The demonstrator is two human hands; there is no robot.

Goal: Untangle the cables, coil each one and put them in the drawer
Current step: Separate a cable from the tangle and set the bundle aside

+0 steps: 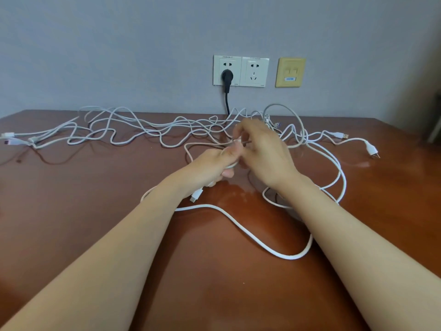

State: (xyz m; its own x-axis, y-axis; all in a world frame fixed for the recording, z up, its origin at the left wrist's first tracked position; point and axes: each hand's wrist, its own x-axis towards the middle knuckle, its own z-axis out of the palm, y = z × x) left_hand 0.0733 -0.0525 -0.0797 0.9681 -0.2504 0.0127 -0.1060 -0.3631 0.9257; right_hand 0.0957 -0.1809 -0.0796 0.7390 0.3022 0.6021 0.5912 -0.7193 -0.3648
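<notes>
Gripping a thin cable (186, 150) in left hand (212, 167), pinching it with right hand (262, 149), risking cinching the tangle (167, 130) by tugging.

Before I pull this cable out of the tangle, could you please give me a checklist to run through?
1. Grip of the left hand on the thin cable: ok.
2. Pinch of the right hand on it: ok.
3. Sight of the white connector below the left hand: ok.
4. Loosening of the tangle: not ok, strands cross behind the hands.
5. Cord of the black plug clear of the tangle: cannot tell.
6. Open drawer: cannot tell, none in view.
</notes>
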